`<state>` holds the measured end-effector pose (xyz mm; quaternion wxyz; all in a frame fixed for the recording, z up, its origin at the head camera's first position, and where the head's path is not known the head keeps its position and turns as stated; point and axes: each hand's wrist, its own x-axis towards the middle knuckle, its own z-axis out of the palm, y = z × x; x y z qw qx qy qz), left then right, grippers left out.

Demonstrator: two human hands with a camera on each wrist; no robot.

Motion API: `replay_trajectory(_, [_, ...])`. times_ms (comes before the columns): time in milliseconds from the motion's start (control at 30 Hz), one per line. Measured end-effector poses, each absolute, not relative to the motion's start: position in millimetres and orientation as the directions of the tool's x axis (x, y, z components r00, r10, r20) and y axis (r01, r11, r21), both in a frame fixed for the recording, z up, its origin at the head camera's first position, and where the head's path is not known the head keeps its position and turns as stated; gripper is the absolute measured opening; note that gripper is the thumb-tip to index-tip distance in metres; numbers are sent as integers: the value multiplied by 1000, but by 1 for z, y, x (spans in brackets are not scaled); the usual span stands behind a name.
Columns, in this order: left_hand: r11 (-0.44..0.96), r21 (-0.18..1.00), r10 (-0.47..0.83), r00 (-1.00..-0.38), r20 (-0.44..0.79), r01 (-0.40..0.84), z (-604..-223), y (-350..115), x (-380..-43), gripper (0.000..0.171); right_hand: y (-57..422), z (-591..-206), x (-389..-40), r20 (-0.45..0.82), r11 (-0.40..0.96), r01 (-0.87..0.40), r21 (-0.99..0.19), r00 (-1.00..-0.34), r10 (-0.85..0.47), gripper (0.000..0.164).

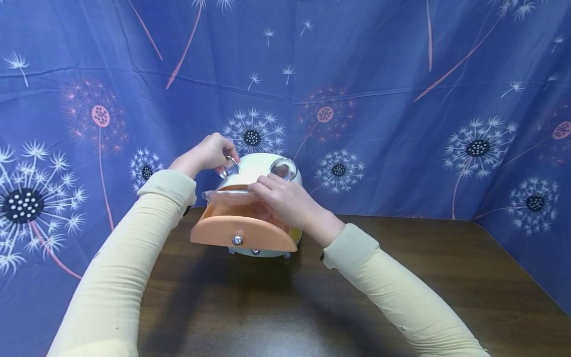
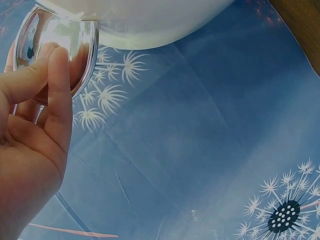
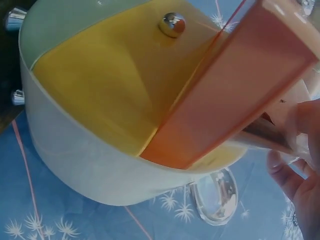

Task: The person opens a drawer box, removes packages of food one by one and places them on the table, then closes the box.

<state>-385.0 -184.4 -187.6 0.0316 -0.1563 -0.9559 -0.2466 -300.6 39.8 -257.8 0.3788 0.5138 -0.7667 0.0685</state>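
Chrome ear (image 2: pixel 62 31): probably slippery, stiff; left grip (image 2: pixel 42 125) pinches it
Clear packet (image 1: pixel 227 198): seems soft, light; right grip (image 1: pixel 287 201) pinches its edge
Drawer (image 1: pixel 263 234): likely stiff, knob (image 1: pixel 237 240) best

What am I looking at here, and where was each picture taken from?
There is no robot here, just a person working bare-handed. The wide picture comes from a camera worn on the head; the other two come from cameras worn on each wrist. On the brown table stands a rounded white case with its orange drawer pulled out. The left hand pinches a shiny ear-shaped piece at the case; the right hand holds what looks like clear plastic above the drawer.
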Motion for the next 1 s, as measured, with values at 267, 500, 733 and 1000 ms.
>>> replay_trajectory(267, [820, 463, 303, -942, 146, 336, -187, -186, -386, 21, 39, -252, -296, 677, 491, -812, 315, -170, -716, 31])
replay_trajectory(500, [815, 469, 310, -940, 143, 340, -187, -186, -385, 21, 38, -243, -290, 707, 500, -816, 290, -169, -686, 29])
replay_trajectory(733, [814, 464, 315, -937, 152, 349, -187, -186, -385, 20, 40, -231, -281, 723, 512, -821, 253, -192, -664, 44])
replay_trajectory(1000, [833, 411, 323, -929, 180, 369, -186, -186, -385, 20, 49, -216, -273, 747, 515, -828, 221, -196, -635, 30])
